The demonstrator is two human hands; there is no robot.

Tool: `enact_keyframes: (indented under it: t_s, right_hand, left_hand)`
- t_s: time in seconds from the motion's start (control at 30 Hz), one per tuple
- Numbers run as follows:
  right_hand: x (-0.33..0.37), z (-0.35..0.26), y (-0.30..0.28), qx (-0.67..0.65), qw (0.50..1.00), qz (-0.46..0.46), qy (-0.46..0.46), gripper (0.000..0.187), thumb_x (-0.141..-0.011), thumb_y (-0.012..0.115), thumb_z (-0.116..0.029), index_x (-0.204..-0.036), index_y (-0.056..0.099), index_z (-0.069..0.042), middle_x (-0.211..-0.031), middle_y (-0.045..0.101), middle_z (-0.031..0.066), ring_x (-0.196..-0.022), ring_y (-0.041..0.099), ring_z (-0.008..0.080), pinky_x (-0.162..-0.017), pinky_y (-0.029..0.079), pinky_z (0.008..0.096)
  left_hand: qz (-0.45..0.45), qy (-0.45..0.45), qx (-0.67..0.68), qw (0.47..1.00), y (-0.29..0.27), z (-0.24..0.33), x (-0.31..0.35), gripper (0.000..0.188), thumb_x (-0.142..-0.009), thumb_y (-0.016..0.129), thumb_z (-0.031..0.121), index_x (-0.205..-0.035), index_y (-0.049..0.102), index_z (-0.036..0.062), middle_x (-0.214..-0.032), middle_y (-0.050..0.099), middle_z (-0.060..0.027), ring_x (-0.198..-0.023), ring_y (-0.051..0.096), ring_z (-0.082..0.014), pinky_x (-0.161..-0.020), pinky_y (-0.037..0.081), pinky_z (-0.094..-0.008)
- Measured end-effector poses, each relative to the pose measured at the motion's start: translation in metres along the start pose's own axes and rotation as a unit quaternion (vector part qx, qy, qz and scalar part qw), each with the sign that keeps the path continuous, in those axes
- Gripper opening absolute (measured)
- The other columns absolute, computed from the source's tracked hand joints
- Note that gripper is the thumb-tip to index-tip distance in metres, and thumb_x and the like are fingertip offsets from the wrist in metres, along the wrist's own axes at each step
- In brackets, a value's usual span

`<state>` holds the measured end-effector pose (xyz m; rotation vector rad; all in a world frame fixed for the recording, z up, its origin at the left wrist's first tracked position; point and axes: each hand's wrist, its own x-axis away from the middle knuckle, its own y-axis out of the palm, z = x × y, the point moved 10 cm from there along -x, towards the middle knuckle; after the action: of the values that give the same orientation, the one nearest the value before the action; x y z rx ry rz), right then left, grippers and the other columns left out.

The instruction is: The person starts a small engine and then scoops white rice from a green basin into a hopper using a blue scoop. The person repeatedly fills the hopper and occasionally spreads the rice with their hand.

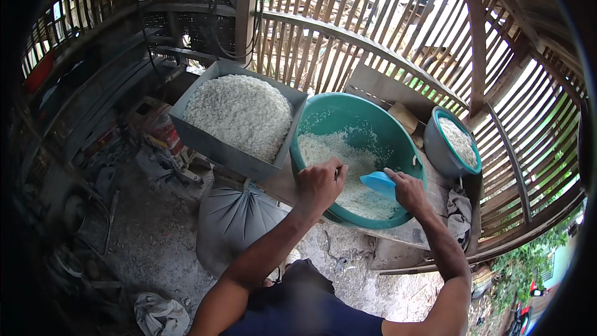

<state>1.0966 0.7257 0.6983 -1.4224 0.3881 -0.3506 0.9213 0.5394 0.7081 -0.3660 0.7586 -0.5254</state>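
A wide green tub (360, 107) stands before me, partly filled with loose white grains (336, 149) that look like rice. My right hand (410, 194) reaches over the tub's near right side and is closed on a light blue plastic scoop (379, 182), whose body is low over the grains. Above the tub's near left part is my left hand (320, 185), its fingers curled in. Whatever those fingers hold, if anything, I cannot make out. To the left of the tub, a square grey metal hopper (217, 155) is heaped with white grains.
A smaller bucket (443, 152) of white material stands right of the tub on the wooden table (438, 196). Below the hopper sits a tied grey sack (233, 221). Machinery (158, 130) is at left. A slatted wall (367, 40) encloses the far side; a rag (459, 214) lies at right.
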Motion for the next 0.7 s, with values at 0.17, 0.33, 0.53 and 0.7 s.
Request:
enact_keyframes:
  t_s: [0.17, 0.33, 0.53, 0.7]
  right_hand:
    - [0.016, -0.005, -0.015, -0.021, 0.987, 0.152, -0.041, 0.062, -0.082, 0.055, 0.005, -0.14, 0.062, -0.014, -0.106, 0.072, 0.0134, -0.09, 0.071, 0.036, -0.078, 0.056, 0.0466]
    - [0.012, 0.019, -0.005, -0.143, 0.972, 0.173, 0.074, 0.056, -0.086, 0.05, 0.003, -0.137, 0.065, -0.011, -0.111, 0.072, 0.0223, -0.099, 0.07, 0.0416, -0.088, 0.054, 0.047]
    - [-0.009, 0.062, 0.016, -0.229, 0.941, 0.191, 0.158, 0.052, -0.09, 0.048, -0.002, -0.139, 0.064, -0.01, -0.11, 0.072, 0.0263, -0.098, 0.071, 0.041, -0.088, 0.053, 0.0456]
    - [-0.026, 0.068, 0.027, -0.287, 0.93, 0.191, 0.125, 0.046, -0.091, 0.046, -0.001, -0.133, 0.066, -0.004, -0.104, 0.074, 0.0216, -0.087, 0.072, 0.0337, -0.082, 0.054, 0.0415]
  left_hand:
    - [-0.007, -0.007, -0.008, 1.0, 0.0, 0.0, -0.001, 0.017, -0.092, 0.073, 0.028, -0.085, 0.072, 0.0117, -0.073, 0.073, -0.0099, -0.067, 0.072, -0.0311, -0.061, 0.055, -0.0438]
    - [-0.066, -0.011, -0.012, 0.998, 0.011, 0.002, -0.006, 0.018, -0.092, 0.073, 0.029, -0.089, 0.071, 0.0119, -0.076, 0.073, -0.0116, -0.071, 0.074, -0.0304, -0.067, 0.058, -0.045]
    - [-0.097, 0.052, 0.002, 0.994, 0.035, 0.016, -0.018, 0.017, -0.093, 0.07, 0.025, -0.092, 0.068, 0.0082, -0.082, 0.073, -0.0158, -0.078, 0.074, -0.0335, -0.073, 0.058, -0.0475]
    - [-0.14, 0.067, -0.032, 0.987, 0.048, 0.012, -0.007, 0.02, -0.093, 0.07, 0.025, -0.093, 0.068, 0.0052, -0.084, 0.073, -0.0188, -0.083, 0.074, -0.0389, -0.076, 0.058, -0.0497]
